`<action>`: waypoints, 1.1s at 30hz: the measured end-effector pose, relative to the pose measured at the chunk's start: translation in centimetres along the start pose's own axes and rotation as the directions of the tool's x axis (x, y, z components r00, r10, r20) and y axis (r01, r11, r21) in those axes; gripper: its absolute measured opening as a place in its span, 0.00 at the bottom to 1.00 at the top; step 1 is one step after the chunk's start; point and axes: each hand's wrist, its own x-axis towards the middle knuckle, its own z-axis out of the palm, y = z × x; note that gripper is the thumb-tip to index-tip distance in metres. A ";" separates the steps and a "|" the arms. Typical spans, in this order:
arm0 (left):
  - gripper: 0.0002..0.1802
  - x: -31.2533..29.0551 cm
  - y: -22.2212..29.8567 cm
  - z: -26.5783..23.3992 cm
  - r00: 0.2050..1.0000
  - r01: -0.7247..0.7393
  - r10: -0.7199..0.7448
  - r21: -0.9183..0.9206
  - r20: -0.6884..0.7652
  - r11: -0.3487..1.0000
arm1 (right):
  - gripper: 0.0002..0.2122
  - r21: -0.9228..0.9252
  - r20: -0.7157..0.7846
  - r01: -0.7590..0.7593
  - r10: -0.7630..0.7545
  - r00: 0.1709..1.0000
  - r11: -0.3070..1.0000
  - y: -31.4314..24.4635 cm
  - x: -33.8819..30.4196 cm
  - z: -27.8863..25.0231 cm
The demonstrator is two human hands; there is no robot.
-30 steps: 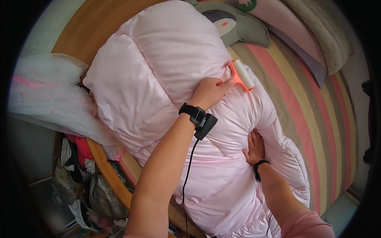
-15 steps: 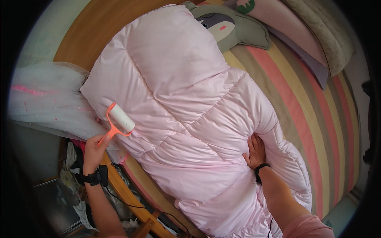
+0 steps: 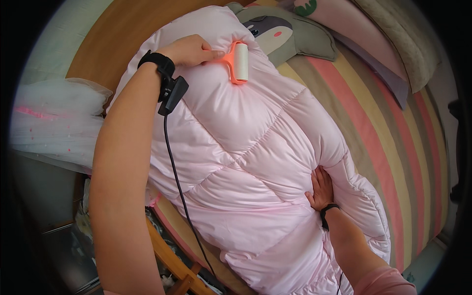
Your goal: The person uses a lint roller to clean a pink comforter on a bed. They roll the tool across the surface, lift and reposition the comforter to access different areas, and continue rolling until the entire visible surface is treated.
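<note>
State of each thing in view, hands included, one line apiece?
Pink quilt: spread out, puffy, creased
Orange-and-white roller: held, apparently touching the quilt
Left hand: closed on the roller
Right hand: open, resting on the quilt
Striped sheet: partly covered
Grey plush pillow: partly covered
White tulle: bunched
Black wristbands: worn

The quilt [image 3: 265, 137] lies before you across the bed [image 3: 373, 142], leaving a bare stretch of bed along its right side. Your left hand [image 3: 191, 50] is over the quilt's far end, with the roller [image 3: 240, 61] just to its right, against the quilt. Your right hand [image 3: 322, 188] rests on the quilt, nearer you and toward its right edge. Beyond the far end sits a plush cushion [image 3: 281, 33]; pillows [image 3: 376, 37] lie to its right. Left of the quilt hangs netting [image 3: 54, 125], and nearer you a rail [image 3: 169, 250] runs along the bed's left side.
</note>
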 end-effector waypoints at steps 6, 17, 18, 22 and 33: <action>0.32 -7.4 -10.8 -4.6 0.916 0.363 -0.391 -0.228 -0.093 0.903 | 0.38 -0.001 -0.038 0.020 -0.020 0.999 1.000 -0.1 0.1 -0.2; 0.28 -9.2 -7.2 1.8 0.887 -0.109 -0.351 -0.874 -0.301 0.474 | 0.39 -0.035 -0.043 0.006 -0.007 0.999 0.999 -0.1 -0.2 0.1; 0.28 -7.3 -5.0 2.6 0.938 -0.118 -0.259 -0.914 -0.231 0.388 | 0.39 -0.013 -0.025 -0.008 0.007 1.000 1.000 0.0 -0.2 0.2; 0.31 -3.3 -2.3 5.2 0.926 0.034 -0.353 -0.900 -0.135 0.434 | 0.39 -0.061 -0.014 0.024 -0.025 1.000 0.998 0.4 -0.4 0.5; 0.28 -24.7 -27.4 5.4 0.694 0.480 -0.720 -0.732 -0.021 0.483 | 0.38 -0.050 -0.061 0.047 -0.050 0.997 0.998 0.9 -0.2 0.8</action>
